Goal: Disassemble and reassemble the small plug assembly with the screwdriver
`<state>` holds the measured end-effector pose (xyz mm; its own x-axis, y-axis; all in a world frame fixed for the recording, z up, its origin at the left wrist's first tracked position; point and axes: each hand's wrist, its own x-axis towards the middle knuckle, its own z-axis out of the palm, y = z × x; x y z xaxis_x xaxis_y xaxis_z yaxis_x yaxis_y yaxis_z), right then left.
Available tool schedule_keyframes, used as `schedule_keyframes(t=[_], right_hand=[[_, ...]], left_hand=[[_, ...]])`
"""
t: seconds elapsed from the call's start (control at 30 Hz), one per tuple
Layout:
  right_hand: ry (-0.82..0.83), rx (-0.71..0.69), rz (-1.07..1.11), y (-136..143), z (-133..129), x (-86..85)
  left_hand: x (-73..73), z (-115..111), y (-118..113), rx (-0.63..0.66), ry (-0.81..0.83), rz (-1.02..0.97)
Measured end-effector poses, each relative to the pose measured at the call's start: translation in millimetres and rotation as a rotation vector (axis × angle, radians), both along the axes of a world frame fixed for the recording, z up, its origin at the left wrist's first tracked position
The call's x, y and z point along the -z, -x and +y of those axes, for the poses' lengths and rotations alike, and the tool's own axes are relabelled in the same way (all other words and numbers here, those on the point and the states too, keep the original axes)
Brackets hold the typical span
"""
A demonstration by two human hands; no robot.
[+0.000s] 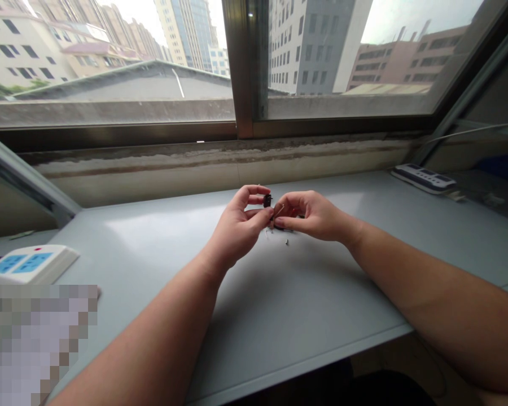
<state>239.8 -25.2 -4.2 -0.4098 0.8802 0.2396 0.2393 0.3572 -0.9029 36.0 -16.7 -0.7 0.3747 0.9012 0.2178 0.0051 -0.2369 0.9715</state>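
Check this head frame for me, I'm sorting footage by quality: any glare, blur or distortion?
Head view: daylight from the window leaves pale glare on the grey table; wide-angle bending at the edges; a pixelated patch lower left; the small black part between both hands is too tiny to read.

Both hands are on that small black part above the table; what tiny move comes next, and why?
Probably bring the right hand slightly closer to the small black part pinched by the left hand. The two nearly meet above the table, and tiny loose bits lie just below.

grey table (322, 293), two power strips (27, 263) (423, 177), window (110, 62), buildings outside (313, 39)
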Motion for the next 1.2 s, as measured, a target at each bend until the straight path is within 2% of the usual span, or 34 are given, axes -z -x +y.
schedule_keyframes(t=[0.27, 0.53, 0.67, 0.8, 0.9, 1.0, 1.1, 1.2], right_hand=[[0.039, 0.034, 0.101, 7, -4, 0.3], [0.213, -0.013, 0.144, 6, -3, -2.1], [0.207, 0.001, 0.136, 10, -7, -4.2], [0.117, 0.120, 0.144, 8, -7, -8.8], [-0.016, 0.264, -0.008, -5, -6, -15.5], [-0.126, 0.389, -0.330, -18, -3, -21.0], [-0.189, 0.433, -0.533, -25, 2, -21.4], [-0.213, 0.438, -0.609, -27, 6, -18.1]], left_hand=[[0.4, -1, -1, -0.032, -0.015, 0.007], [-3.3, -4, -4, -0.063, -0.070, 0.013], [-5.8, -7, -6, -0.115, -0.091, 0.020], [-11.3, -6, -2, -0.232, -0.183, 0.056], [-12.7, 0, 7, -0.326, -0.308, 0.281], [-7.0, 8, 18, -0.380, -0.428, 0.642], [1.4, 15, 25, -0.394, -0.496, 0.850], [4.1, 16, 28, -0.399, -0.504, 0.960]])
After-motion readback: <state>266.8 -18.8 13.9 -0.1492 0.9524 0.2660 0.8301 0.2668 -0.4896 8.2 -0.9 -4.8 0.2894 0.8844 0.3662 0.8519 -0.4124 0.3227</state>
